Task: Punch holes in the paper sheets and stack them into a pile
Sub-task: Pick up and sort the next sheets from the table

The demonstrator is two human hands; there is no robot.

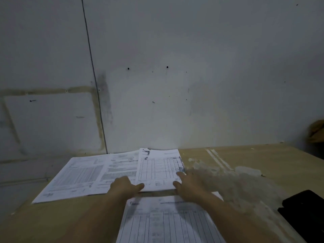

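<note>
A thick pile of printed sheets [157, 165] lies on the wooden table [245, 158] near the wall. My left hand [122, 185] rests on its near left corner, thumb along the front edge. At the pile's right front corner is my right hand [190, 185], fingers spread, thumb at the edge. Two more printed sheets [82, 176] lie side by side to the left, partly under the pile. A lined form sheet [166, 223] sits close to me under my forearms. A black object [305, 211], perhaps the hole punch, lies at the right edge.
A white wall [175, 85] rises right behind the table. The table's left edge runs diagonally past the left sheets. A pale rough patch [233, 181] marks the tabletop to the right of the pile. A brown object [317, 132] sits at the far right.
</note>
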